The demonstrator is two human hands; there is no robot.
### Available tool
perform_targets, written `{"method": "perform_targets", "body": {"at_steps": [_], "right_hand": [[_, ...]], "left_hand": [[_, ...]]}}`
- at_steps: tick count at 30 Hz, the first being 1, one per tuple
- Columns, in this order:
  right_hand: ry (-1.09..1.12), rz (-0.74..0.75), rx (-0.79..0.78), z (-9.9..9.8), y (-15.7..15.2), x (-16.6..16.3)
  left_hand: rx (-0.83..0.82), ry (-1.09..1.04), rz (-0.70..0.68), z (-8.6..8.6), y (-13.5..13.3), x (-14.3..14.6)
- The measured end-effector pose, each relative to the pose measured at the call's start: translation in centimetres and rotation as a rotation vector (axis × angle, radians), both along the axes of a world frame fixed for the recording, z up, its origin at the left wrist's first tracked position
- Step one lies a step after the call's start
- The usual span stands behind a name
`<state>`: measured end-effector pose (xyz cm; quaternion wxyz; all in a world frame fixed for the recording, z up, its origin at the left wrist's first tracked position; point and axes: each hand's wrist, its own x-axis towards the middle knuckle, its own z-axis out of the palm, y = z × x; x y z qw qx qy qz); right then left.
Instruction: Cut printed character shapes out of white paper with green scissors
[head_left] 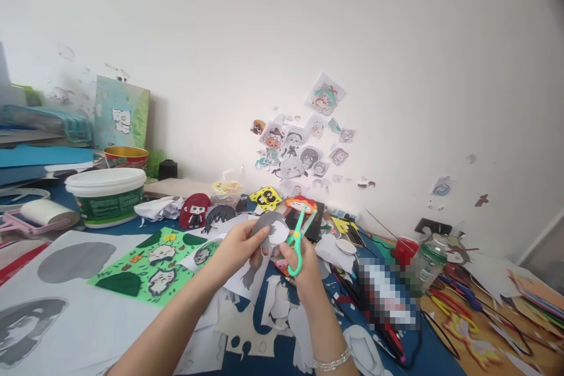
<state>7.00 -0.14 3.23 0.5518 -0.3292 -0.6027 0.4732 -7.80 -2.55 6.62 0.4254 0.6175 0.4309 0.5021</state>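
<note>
My left hand [238, 242] pinches a rounded grey and white paper cutout [278, 232] between thumb and fingers. Turquoise-green scissors [296, 245] with an orange pivot are in my right hand [307, 263], which is closed around a handle loop. The blades point up and away from me, spread apart, just right of the cutout. Whether they touch its edge I cannot tell. Under my hands lie paper scraps [251, 329] with cut-out holes and a grey printed piece [251, 275].
A green card [152, 264] with cartoon figures and large printed sheets [70, 317] cover the left side. Behind them stands a white-lidded tub [108, 197]. Pens [392, 338], a plastic bottle [429, 261] and a red cup [403, 251] stand or lie right. Cutouts [308, 155] stick to the wall.
</note>
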Motion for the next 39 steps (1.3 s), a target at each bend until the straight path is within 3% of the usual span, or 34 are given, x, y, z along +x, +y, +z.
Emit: {"method": "perform_targets", "body": {"at_steps": [6,9,14,21,39], "right_hand": [[-0.146,0.305,0.031,0.6,-0.7,0.0],[-0.167,0.376,0.021,0.5,-0.7,0.0],[-0.173,0.369,0.019,0.4,-0.7,-0.1],[-0.164,0.318,0.080,0.5,-0.8,-0.4],[-0.095,0.319,0.150,-0.2,-0.3,-0.5]], "left_hand": [[0.039,-0.030,0.089,0.3,0.0,-0.1],[0.049,-0.045,0.110,0.4,0.0,-0.1],[0.077,-0.086,0.176,0.7,-0.3,0.1],[0.072,-0.113,0.078,-0.3,0.2,0.6],[0.066,-0.026,0.076,-0.4,0.0,0.6]]}}
